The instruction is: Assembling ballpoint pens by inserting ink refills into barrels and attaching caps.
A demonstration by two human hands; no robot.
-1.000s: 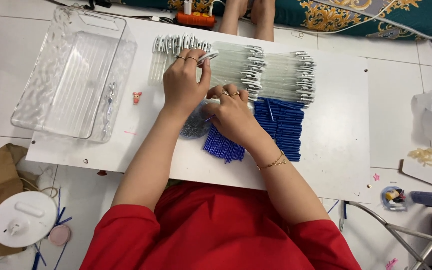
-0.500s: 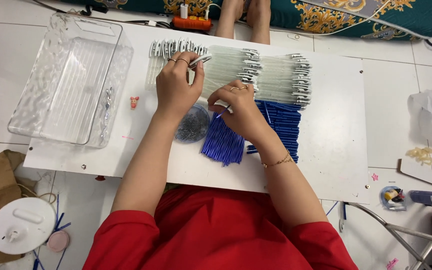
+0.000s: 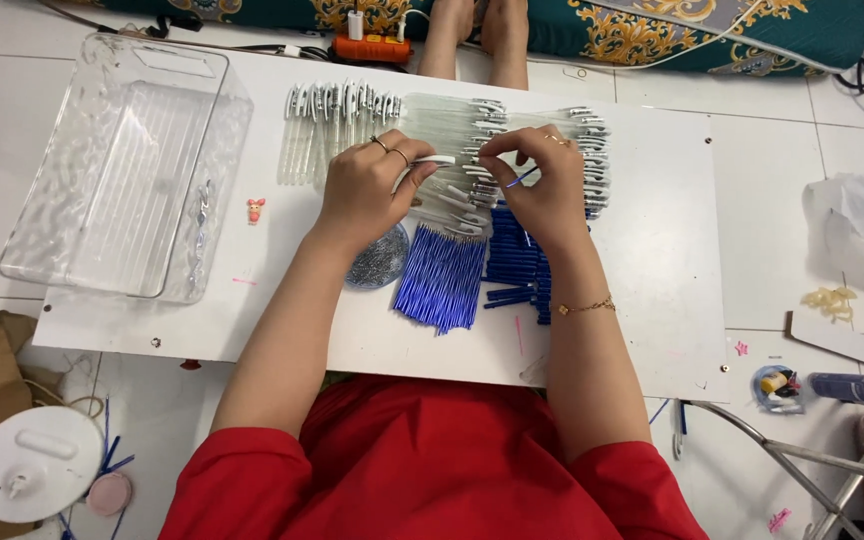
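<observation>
The white tabletop [image 3: 652, 300] is crowded in the middle and bare toward its right edge and its near edge, so there is free room on those sides. At the left end a clear plastic bin [image 3: 122, 170] fills the board nearly to its edge. Along the far side lie rows of clear pen barrels [image 3: 452, 130], packed side by side, and nearer the person a fan of blue refills [image 3: 442, 280] sits just beside a small heap of metal springs [image 3: 377, 258].

Both hands work above the barrel rows, close together. The left hand [image 3: 367, 190] has its grip closed round a white pen barrel [image 3: 432, 160], pinched between thumb and fingers (rings show on two fingers). The barrel lies roughly level, its long axis running left to right, its free end pointing toward the other hand. The right hand [image 3: 547, 185] pinches a thin blue refill [image 3: 520, 178] at the fingertips; it slants slightly, its tip aimed left toward the barrel's open end. The two pieces are near each other, whether touching I cannot tell.
</observation>
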